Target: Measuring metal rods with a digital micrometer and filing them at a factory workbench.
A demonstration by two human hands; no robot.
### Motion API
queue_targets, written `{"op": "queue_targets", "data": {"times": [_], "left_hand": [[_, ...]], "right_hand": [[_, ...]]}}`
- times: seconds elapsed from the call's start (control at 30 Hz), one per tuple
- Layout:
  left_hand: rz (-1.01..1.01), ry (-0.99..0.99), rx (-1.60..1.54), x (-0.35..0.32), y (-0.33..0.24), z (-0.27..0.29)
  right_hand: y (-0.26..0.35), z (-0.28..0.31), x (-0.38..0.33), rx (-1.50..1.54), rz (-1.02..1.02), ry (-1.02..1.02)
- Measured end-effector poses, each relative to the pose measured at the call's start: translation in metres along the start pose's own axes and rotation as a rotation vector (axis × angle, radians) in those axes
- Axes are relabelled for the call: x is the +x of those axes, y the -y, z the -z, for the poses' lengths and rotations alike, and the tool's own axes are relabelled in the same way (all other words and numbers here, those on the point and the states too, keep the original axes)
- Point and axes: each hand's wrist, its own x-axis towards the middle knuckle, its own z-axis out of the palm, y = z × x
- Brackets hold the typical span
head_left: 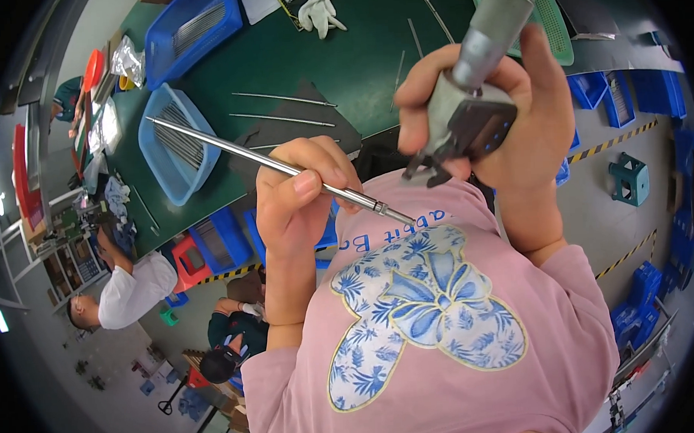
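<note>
My left hand (299, 184) pinches a long, shiny metal rod (239, 149) between thumb and fingers. The rod slants from the upper left down to a thinner, stepped end in front of my pink shirt. In my right hand (540, 123) is a grey micrometer (483, 44) with a dark body and small blue-marked buttons. Its black jaws hang apart from the rod, to the right of the rod's thin end. Several thin metal rods (284, 99) lie on and around a dark cloth (312, 125) beyond my left hand.
On the green table (270, 57) stand a light blue bin (177, 191) and a darker blue tray (158, 66), both with rods inside. White gloves (320, 15) lie farther back, and a green basket (559, 29) is behind my right hand. Two people (137, 287) are at lower left.
</note>
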Motion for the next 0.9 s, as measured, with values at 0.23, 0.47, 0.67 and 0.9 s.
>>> {"op": "queue_targets", "data": {"times": [0.23, 0.47, 0.67, 0.9], "left_hand": [[-0.060, 0.012, 0.024, -0.002, 0.002, 0.003], [-0.100, -0.026, 0.044, -0.006, 0.006, 0.007], [-0.114, -0.160, 0.091, -0.012, 0.006, 0.009], [-0.125, -0.513, 0.039, -0.053, 0.018, 0.013]], "right_hand": [[-0.029, 0.038, 0.021, 0.115, -0.038, -0.143], [-0.094, 0.102, 0.058, 0.019, -0.389, -0.388], [-0.162, 0.150, 0.091, -0.270, -0.543, -0.507], [-0.208, 0.155, 0.147, -0.783, -0.431, -0.510]]}}
